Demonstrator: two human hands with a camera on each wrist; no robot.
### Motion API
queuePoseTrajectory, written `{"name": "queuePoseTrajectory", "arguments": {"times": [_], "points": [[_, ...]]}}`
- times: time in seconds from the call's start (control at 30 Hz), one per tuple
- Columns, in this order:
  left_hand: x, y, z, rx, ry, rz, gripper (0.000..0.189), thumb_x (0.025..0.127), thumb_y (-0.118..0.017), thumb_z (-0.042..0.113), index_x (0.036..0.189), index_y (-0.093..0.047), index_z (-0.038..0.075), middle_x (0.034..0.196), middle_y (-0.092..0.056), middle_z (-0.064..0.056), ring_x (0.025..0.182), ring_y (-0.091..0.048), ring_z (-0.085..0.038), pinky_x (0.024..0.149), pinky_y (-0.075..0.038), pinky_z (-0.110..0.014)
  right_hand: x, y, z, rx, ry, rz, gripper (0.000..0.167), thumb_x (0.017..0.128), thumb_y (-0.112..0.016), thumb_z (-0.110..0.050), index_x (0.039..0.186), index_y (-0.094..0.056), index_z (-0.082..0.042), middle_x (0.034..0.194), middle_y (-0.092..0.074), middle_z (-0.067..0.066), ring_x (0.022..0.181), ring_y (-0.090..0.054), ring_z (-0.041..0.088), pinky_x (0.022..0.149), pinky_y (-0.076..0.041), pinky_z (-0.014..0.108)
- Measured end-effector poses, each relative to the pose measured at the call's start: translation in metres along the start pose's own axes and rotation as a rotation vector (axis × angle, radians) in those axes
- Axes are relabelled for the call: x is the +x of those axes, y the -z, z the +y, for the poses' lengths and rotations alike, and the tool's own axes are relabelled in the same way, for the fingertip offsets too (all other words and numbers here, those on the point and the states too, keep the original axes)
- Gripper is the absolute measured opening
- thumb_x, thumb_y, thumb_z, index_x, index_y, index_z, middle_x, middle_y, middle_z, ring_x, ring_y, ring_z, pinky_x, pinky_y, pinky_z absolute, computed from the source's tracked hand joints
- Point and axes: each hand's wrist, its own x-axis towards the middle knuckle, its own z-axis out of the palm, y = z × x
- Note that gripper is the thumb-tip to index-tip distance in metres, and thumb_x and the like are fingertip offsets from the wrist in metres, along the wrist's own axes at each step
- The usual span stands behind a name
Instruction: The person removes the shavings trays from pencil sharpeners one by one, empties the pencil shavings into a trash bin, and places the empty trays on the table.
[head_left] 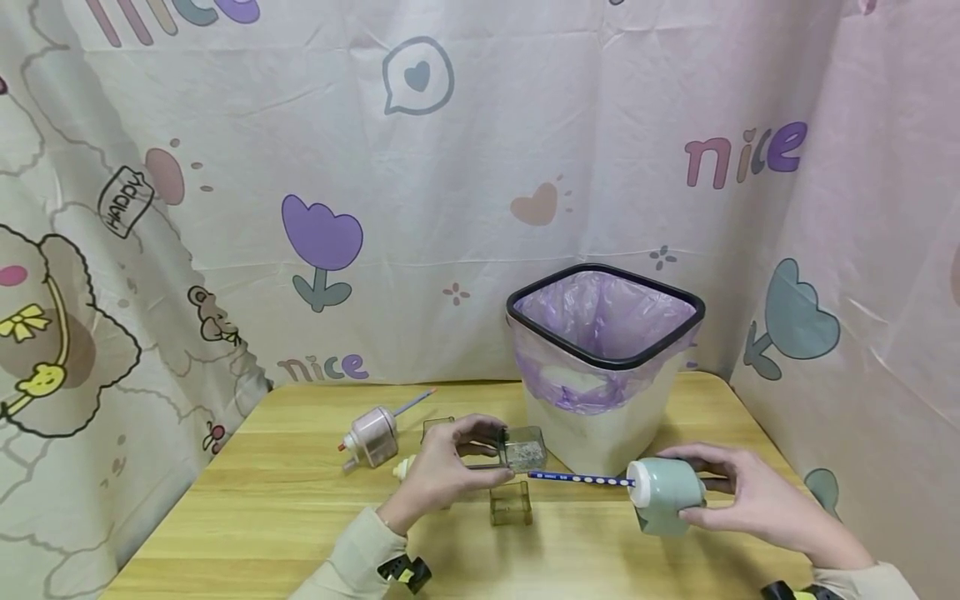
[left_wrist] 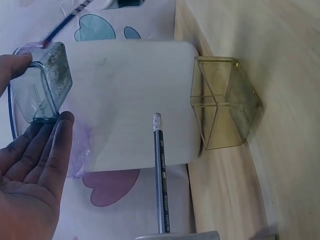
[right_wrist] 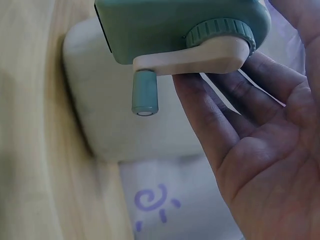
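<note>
My left hand (head_left: 450,462) pinches a clear smoky shavings box (head_left: 525,452) between thumb and fingers, raised off the table; pale shavings lie in it. My right hand (head_left: 738,496) grips a green crank pencil sharpener (head_left: 667,493), also held up. A blue pencil (head_left: 577,479) sticks out of the sharpener's white front, pointing toward the left hand. In the right wrist view the sharpener's crank arm (right_wrist: 200,59) has a green knob. In the left wrist view a dark pencil (left_wrist: 161,180) with an eraser end rises from below.
A yellowish clear box (head_left: 511,504) stands on the wooden table (head_left: 262,517). At left sits a pinkish sharpener (head_left: 375,437) with a pencil in it. Behind my left hand another clear box (head_left: 437,423) partly shows. A lined white bin (head_left: 600,425) stands at the back right.
</note>
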Motion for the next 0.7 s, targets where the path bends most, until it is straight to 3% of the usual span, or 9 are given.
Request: {"name": "queuePoseTrajectory", "arguments": {"times": [0.33,0.57,0.7], "points": [[0.003,0.005,-0.002,-0.013,-0.018,0.014,0.059,0.08,-0.093,0.012,0.133,-0.069,0.003,0.123,-0.077,-0.013,0.105,-0.078,-0.02,0.1,-0.063,-0.029,-0.006,0.001,0.027,0.015,-0.047,-0.046,0.056,0.083,-0.09,-0.01,0.135,-0.07,-0.013,0.122,-0.075,-0.011,0.11,-0.066,-0.003,0.087,-0.058,0.017],[0.005,0.008,-0.004,-0.038,-0.014,0.012,0.057,0.081,-0.092,0.01,0.133,-0.069,0.003,0.126,-0.074,-0.024,0.106,-0.077,-0.018,0.101,-0.063,-0.033,-0.007,0.003,0.036,0.031,-0.074,-0.079,0.054,0.085,-0.089,-0.013,0.136,-0.07,-0.013,0.122,-0.076,-0.01,0.111,-0.066,-0.002,0.089,-0.058,0.018],[0.005,0.009,-0.004,-0.05,0.003,0.015,0.058,0.08,-0.092,0.008,0.133,-0.068,0.003,0.126,-0.075,-0.019,0.106,-0.077,-0.017,0.101,-0.064,-0.036,-0.008,0.003,0.043,0.038,-0.07,-0.091,0.053,0.086,-0.088,-0.013,0.136,-0.069,-0.012,0.121,-0.076,-0.01,0.111,-0.066,-0.003,0.09,-0.057,0.017]]}}
